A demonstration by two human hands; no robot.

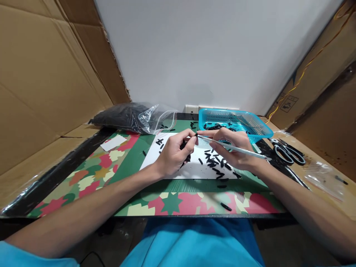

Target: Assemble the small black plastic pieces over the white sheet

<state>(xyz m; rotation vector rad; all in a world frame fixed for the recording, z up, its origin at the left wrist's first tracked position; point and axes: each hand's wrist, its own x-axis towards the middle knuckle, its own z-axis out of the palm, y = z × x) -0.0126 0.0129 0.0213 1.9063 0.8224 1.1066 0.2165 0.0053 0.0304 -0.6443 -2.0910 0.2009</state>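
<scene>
Pinching a small black piece (196,135) between thumb and forefinger, the left hand (174,155) is hovering over the white sheet (191,168), fingers curled narrow, and it looks to be cupping more dark pieces in its palm. The right hand (232,148) is closing in from the other side, gripping a thin white stick (232,147) pen-fashion. That stick is lying long and slanted: its tip is meeting the black piece right at the left fingertips, while its tail is running out to the right and down past the right wrist, toward the scissors (287,152). So the black piece is sitting exactly between the two hands, at the point where they are almost touching; which way it points is too small to tell.

Below the right hand, loose black pieces (215,163) are scattering across the sheet, a few straying onto the patterned worktop (91,174). Behind the hands, a blue basket (261,128) is holding more black pieces. Further left, a clear bag (130,116) stuffed with black material is lying on the worktop, near the cardboard wall (47,81).
</scene>
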